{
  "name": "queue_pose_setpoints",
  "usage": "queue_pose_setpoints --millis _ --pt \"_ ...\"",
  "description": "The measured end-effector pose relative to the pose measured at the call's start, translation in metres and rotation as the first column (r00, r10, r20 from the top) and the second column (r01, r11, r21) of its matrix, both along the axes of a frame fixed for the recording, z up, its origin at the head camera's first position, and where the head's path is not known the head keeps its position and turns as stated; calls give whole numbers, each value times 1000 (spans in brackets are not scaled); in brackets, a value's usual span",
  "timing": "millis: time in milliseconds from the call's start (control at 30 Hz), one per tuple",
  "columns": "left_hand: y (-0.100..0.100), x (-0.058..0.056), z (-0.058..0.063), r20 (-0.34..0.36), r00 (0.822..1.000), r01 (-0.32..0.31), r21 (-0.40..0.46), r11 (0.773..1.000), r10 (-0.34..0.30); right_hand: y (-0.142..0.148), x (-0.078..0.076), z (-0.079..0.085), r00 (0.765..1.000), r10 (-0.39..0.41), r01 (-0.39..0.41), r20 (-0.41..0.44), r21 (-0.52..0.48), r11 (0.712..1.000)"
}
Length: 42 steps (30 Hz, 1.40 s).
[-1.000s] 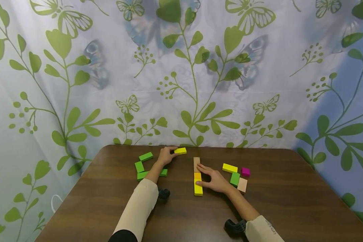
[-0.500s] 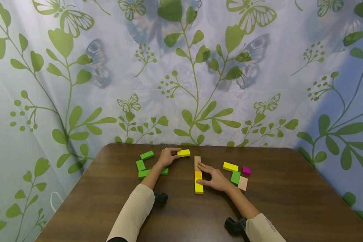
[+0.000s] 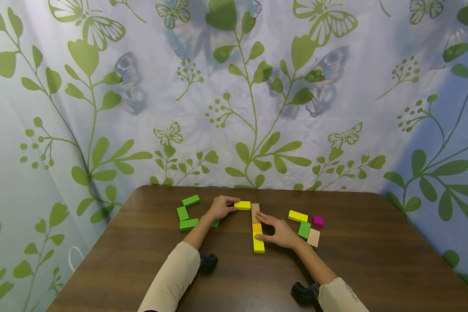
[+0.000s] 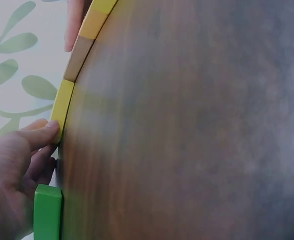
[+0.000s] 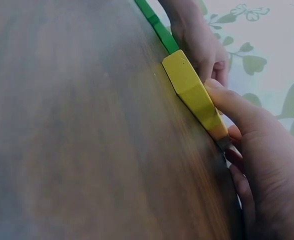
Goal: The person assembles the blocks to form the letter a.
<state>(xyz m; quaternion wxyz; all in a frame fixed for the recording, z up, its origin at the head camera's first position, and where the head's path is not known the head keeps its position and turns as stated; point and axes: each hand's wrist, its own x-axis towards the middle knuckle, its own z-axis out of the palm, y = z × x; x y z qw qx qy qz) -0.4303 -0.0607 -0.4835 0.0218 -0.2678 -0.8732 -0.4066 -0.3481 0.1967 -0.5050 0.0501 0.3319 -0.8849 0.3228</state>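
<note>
My left hand (image 3: 220,208) pinches the end of a yellow block (image 3: 242,205) between thumb and fingers. The block's other end meets the far end of a plain wooden block (image 3: 255,209), at about a right angle to it. Toward me the row continues with an orange block (image 3: 257,227) and a second yellow block (image 3: 259,246). My right hand (image 3: 280,233) rests against the row's right side, thumb on the near yellow block and extended fingers on the wooden one. In the left wrist view, the pinched yellow block (image 4: 62,105) touches the wooden block (image 4: 79,59).
Several green blocks (image 3: 189,224) lie left, one partly hidden by my left wrist. To the right lie a yellow block (image 3: 298,216), a green block (image 3: 304,230), a magenta cube (image 3: 317,221) and a pale wooden block (image 3: 313,237). A patterned curtain (image 3: 234,108) hangs behind the brown table (image 3: 234,286).
My left hand has moved the yellow block right and slightly toward me, from apart to against the wooden block, and it has straightened. My right hand stays on the row.
</note>
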Motion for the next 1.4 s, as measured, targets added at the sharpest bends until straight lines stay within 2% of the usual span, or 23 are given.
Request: queue_pose_setpoints --millis 367,767,1000,1167,1267,1400 --pt "1 2 1 30 999 -12 1 1000 11 1 2 0 1000 10 -9 14 -7 1000" --pt "4 -2 -1 -7 1000 -21 -27 999 21 1 3 3 1000 16 -16 7 -20 1000" --pt "0 -1 2 -16 1000 23 -29 999 -23 1 3 3 1000 10 -10 19 -9 1000" --pt "-14 5 9 -50 999 19 18 1000 -18 1 3 2 1000 8 -7 18 -14 1000" --pt "-27 14 16 -87 996 9 36 999 -6 1 4 2 1000 13 -13 8 -19 1000" --pt "-45 25 16 -114 993 -7 35 999 11 1 4 1 1000 21 -21 -4 -18 1000"
